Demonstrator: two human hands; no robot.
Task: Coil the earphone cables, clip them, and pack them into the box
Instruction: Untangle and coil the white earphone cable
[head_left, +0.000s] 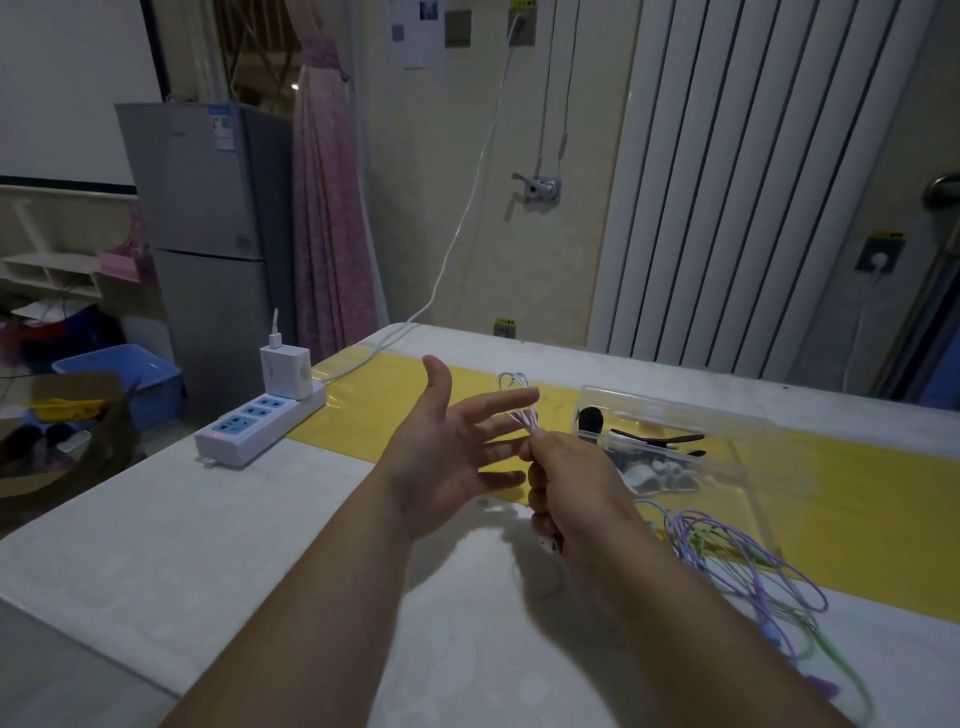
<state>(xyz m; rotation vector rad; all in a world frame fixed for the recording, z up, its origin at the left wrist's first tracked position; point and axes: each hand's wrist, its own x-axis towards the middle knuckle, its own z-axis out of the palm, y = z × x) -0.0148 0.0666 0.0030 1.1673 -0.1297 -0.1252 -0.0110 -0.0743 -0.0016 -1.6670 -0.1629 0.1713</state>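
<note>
Loose cables: a tangle of thin purple and pale-green earphone cables (748, 571) lies on the white desk (311, 545), just right of the right wrist and nearer the person than either hand.
Right hand: the right hand (566, 483) is raised over the desk with thumb and fingertips pinched together on a thin white earphone cable (514, 397). A small white piece shows under its curled lower fingers, but I cannot tell what it is.
Left hand: the left hand (447, 457) is spread apart, palm turned toward the right hand, and grips nothing. Its fingertips are touching or just beside the pinch.
Coil: the white cable's small loops stand up from the pinch, behind the left index fingertip, with the long axis roughly upright. Whether a loop goes round that finger I cannot tell.
Key relation: the coil sits between the hands, and the right one already holds it, so it looks the likelier one to carry the coil.
Box: a clear plastic rectangular box (691, 415) sits on a yellow strip (857, 493), just beyond and right of the right hand. It holds black clips (654, 438) and white earphones.
Beyond the left hand: a white power strip (260, 426) carries a white charger block (285, 371).
Writing: the charger's print, the refrigerator stickers and the yellow wall labels are too small to read.
</note>
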